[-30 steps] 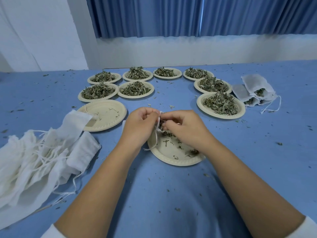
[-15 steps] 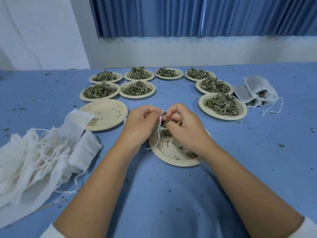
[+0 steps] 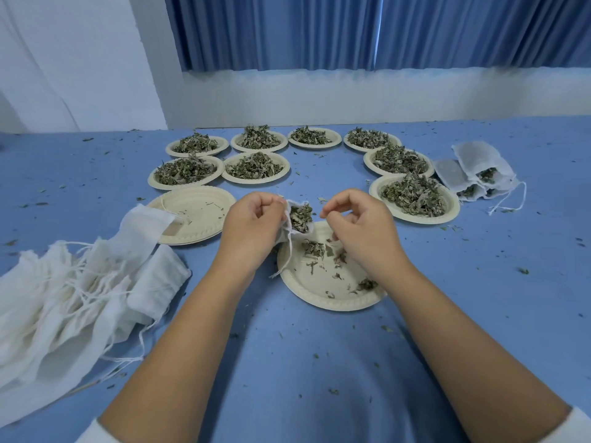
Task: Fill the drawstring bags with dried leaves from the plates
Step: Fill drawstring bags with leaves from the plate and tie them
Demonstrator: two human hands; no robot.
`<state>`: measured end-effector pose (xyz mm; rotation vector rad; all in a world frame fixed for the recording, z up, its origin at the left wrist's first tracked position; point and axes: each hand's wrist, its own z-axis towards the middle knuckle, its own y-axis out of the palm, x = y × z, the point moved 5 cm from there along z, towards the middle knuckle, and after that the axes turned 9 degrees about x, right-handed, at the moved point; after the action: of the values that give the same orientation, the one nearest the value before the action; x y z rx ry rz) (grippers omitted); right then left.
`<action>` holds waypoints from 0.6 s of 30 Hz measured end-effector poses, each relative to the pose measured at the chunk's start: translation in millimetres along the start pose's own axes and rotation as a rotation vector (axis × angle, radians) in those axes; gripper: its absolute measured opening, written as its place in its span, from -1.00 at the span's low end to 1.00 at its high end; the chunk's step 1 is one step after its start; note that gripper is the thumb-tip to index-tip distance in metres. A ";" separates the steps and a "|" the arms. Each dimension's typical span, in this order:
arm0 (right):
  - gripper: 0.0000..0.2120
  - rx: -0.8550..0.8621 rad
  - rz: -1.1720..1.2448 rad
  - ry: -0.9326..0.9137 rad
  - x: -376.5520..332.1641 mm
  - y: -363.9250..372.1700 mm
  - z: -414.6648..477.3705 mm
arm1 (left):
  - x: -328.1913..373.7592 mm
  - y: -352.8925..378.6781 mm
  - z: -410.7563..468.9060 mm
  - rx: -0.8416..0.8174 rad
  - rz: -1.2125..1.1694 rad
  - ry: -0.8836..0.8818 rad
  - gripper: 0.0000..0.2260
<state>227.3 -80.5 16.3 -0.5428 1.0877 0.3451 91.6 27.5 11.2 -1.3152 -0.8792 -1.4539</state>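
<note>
Recorded white gauze on held bag (image 3: 288, 222), grey-green leaves (image 3: 300, 217) at its mouth; plate under the grip (image 3: 319, 292) pale cream, embossed rim, green-brown flecks; plate left of the grip (image 3: 192, 219) same cream; heaped plates (image 3: 415, 220) beyond the grip cream under dull green; bag pile (image 3: 64, 298) far left white, white strings; filled bags (image 3: 473, 159) right of the grip translucent white, green showing through; table (image 3: 479, 298) blue, dark-specked; curtain (image 3: 287, 33) deeper blue.

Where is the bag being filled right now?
Head view, centre: the left hand grips the bag above the far-left edge of the nearly empty plate, just left of the right hand.
</note>
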 end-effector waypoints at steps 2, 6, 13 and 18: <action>-0.94 -0.056 -0.012 0.129 9.8 2.5 1.3 | 0.1 0.2 -0.1 -0.005 -0.015 -0.001 -0.85; -0.86 -0.149 0.193 0.277 14.8 12.2 -1.9 | 1.5 1.4 -0.6 -0.036 -0.054 -0.013 -0.84; -0.89 0.009 0.012 -0.017 8.2 13.6 -3.3 | 2.9 2.9 -4.5 -0.016 0.024 0.086 -0.84; -0.96 0.018 -0.162 -0.272 -1.7 13.8 -7.6 | 8.9 -0.2 -5.2 0.044 0.228 0.295 -0.88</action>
<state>213.9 -73.6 11.8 -0.5469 0.7787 0.2578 90.2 21.1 19.1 -1.0932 -0.5467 -1.3950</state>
